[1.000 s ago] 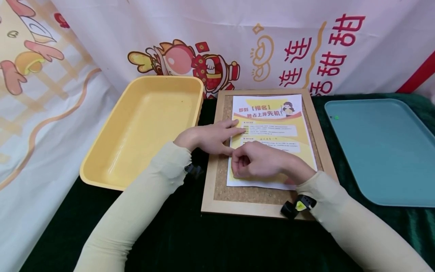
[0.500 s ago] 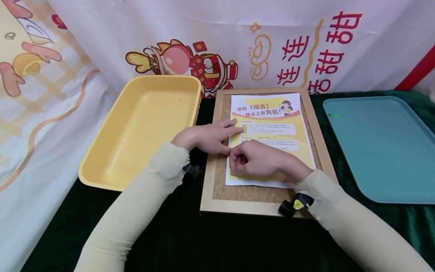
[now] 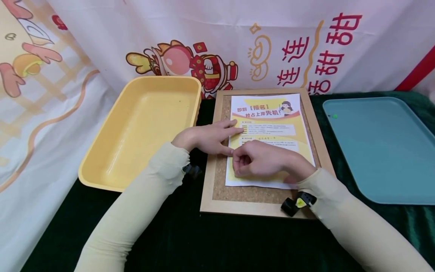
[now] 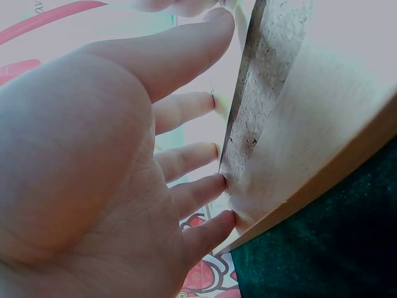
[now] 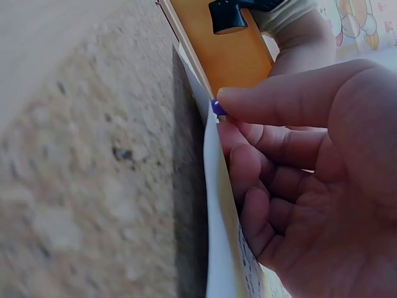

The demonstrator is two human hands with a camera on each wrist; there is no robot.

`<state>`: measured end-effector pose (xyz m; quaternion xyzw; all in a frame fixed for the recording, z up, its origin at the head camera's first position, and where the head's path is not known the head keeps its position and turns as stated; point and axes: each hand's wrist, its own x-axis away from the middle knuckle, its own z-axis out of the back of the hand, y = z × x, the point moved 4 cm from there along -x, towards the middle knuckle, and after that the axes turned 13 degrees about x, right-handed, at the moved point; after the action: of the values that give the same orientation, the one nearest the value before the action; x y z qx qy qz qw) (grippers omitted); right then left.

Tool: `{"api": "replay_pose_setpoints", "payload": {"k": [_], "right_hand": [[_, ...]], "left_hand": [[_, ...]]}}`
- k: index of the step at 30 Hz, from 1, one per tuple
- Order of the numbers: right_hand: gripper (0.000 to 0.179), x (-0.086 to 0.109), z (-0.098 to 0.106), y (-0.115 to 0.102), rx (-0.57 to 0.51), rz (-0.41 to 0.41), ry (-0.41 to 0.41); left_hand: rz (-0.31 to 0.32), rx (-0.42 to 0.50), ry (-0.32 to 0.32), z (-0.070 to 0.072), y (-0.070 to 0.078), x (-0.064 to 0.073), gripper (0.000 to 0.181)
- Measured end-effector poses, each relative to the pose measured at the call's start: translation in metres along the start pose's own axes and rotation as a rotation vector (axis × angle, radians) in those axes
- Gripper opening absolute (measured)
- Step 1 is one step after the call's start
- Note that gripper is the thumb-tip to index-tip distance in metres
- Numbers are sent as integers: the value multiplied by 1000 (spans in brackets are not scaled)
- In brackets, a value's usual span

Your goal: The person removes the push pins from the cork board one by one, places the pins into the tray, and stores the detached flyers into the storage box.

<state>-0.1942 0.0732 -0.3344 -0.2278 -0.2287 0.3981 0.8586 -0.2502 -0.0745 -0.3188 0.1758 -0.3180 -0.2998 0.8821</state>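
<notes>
A printed yellow-and-white sheet of paper [image 3: 272, 113] lies on a wood-framed cork board [image 3: 251, 194]. My left hand [image 3: 212, 138] is spread at the sheet's left side, its straight fingers on the paper and the board. Close to its thumb, my right hand [image 3: 259, 158] pinches a small purple push pin [image 5: 218, 107] between thumb and forefinger, right at the paper. In the head view the pin is hidden by the fingers. The right wrist view shows the near paper edge [image 5: 214, 186] curling up from the cork [image 5: 93, 161].
A deep yellow tub [image 3: 136, 136] stands left of the board. To the right lies a flat teal tray [image 3: 391, 158] with a small green item [image 3: 334, 116] near its back left corner. Dark green cloth [image 3: 204, 241] covers the table, and a printed white curtain [image 3: 217, 22] hangs behind.
My right hand has shifted very slightly to the right over the last half second, still pinching. The left hand, paper and board stay in place.
</notes>
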Motion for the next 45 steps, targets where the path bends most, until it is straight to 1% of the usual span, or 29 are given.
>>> {"api": "replay_pose_setpoints", "payload": {"k": [7,14,26,30,35,38,41,45], "right_hand": [[14,2,2,5,-38,5,-4],[11,3,3,7,-55,-3,-7],[12,3,2,9,-66,-10,3],[11,2,2,8,-51,-10,24],[11,1,3,6,-18,4,87],[12,-1,1,5,-2,9,110],[13,-4,0,5,19,11,95],[15,-1,0,6,32,19,46]], "left_hand": [[9,-4,-2,0,0,-1,79],[15,-1,-2,0,-1,-1,79],[14,-4,-3,0,0,0,79],[9,-5,-4,0,-1,0,79],[3,-8,-6,1,1,-1,78],[-3,-9,-7,1,2,0,77],[-3,-3,-6,1,1,1,77],[8,12,-3,-1,0,1,78]]}}
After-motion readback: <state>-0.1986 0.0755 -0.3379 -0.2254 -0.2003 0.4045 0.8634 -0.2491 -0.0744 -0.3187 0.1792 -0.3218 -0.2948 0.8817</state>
